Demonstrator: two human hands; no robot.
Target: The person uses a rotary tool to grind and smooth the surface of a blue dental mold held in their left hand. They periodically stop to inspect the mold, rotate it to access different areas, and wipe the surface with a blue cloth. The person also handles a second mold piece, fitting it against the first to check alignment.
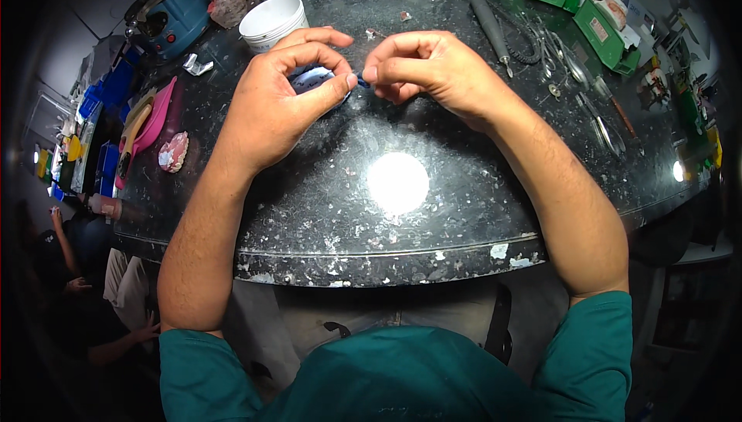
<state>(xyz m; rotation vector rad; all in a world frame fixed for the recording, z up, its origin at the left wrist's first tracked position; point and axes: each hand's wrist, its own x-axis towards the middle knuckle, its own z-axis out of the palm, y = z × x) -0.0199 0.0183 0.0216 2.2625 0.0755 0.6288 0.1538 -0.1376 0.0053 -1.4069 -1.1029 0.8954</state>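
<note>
- Here I see the dark speckled counter (402, 229); its chipped front edge curves just before my body, and the middle, around a bright lamp reflection (397, 182), is bare.
- My left hand (272, 105) is raised over the counter, fingers curled, thumb and forefinger pinching a small blue-white piece (313, 78).
- My right hand (433, 70) meets it from the other side, fingertips pressed together on the same piece's edge; what exactly they grip I cannot tell.
- Just behind the hands stands a white tub (272, 22).
- On the left lie a pink dental cast (173, 151) and a pink tray (154, 122); on the right, metal pliers (607, 132) and a grey handpiece (490, 26).
</note>
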